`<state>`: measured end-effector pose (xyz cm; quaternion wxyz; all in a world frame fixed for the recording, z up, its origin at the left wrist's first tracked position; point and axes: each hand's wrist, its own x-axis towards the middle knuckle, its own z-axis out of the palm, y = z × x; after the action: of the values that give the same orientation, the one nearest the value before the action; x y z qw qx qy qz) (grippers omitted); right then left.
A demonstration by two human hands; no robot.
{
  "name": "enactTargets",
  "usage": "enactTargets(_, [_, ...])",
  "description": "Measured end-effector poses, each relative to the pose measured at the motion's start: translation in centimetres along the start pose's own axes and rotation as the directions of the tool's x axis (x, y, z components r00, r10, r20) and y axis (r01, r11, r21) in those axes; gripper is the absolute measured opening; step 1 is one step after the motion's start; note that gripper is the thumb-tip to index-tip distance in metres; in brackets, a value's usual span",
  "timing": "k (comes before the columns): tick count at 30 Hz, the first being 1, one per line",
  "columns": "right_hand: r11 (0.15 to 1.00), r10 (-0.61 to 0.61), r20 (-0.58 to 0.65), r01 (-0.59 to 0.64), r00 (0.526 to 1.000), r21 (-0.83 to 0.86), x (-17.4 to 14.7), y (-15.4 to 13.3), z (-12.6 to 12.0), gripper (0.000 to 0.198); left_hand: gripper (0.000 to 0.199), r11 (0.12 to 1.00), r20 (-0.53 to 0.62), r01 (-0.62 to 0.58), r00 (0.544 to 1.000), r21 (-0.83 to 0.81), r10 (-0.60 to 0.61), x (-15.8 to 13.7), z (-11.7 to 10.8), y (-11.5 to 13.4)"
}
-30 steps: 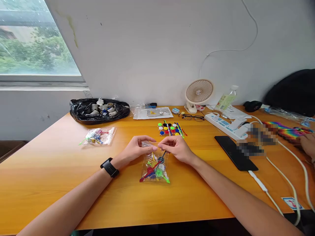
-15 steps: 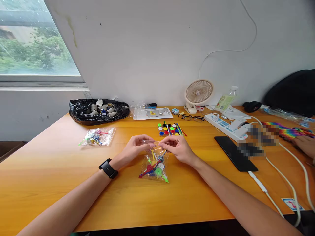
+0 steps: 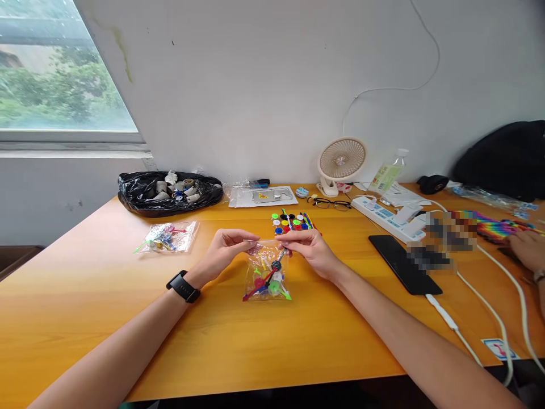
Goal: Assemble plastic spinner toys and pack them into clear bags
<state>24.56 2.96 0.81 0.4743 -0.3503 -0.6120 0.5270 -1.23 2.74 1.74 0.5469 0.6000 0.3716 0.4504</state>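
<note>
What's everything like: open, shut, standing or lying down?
Clear plastic bag of colourful parts: pinched at top by left hand and right hand; seal unclear
Other clear plastic bag: lying down, parts inside
Shiny black plastic bag: open, grey pieces inside
Flat black phone: lying down, screen dark
Round beige fan: standing; spinning unclear
Clear green-labelled bottle: capped

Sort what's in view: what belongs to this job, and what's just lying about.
Apparently in the job:
clear bag of coloured pieces, its top held by left hand and right hand
second clear bag
loose coloured pieces

Seemingly lying about:
fan
bottle
phone
power strip
black plastic bag
</note>
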Motion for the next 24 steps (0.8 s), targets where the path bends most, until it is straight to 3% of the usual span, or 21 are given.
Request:
enactTargets(5, [0.996,-0.076,0.014,0.077,0.997,-0.050,-0.2,-0.5,0.2,0.017,0.023,0.998,-0.020,0.012,1.000,-0.065,-0.014,0.1,-0.1,-0.6])
enactTargets(9, [0.984,-0.130,0.032,0.133,0.991,-0.119,-0.5,-1.1,0.5,0.018,0.030,0.999,-0.051,0.032,0.998,-0.012,-0.032,-0.2,0.6,0.0])
enactTargets(14, [0.994,-0.025,-0.034,0.021,0.999,-0.109,-0.3,-0.6,0.8,0.034,0.042,1.000,-0.037,0.016,0.999,-0.019,-0.017,-0.3,0.8,0.2])
enactTargets(18, [0.990,-0.021,-0.034,0.016,0.999,-0.137,-0.1,-0.1,0.9,0.024,0.034,0.990,-0.005,-0.061,0.998,0.125,0.062,0.2,0.0,-0.8])
enactTargets(21, [0.987,-0.084,-0.051,0.076,0.995,-0.139,-0.1,0.0,0.9,0.018,0.026,0.963,0.023,-0.122,0.992,0.240,0.121,0.7,-0.8,-1.1])
enactTargets(24, [0.977,-0.174,-0.047,0.166,0.984,-0.134,-0.1,-0.1,0.9,0.015,0.023,0.959,0.059,-0.138,0.990,0.248,0.128,0.8,-1.2,-0.7])
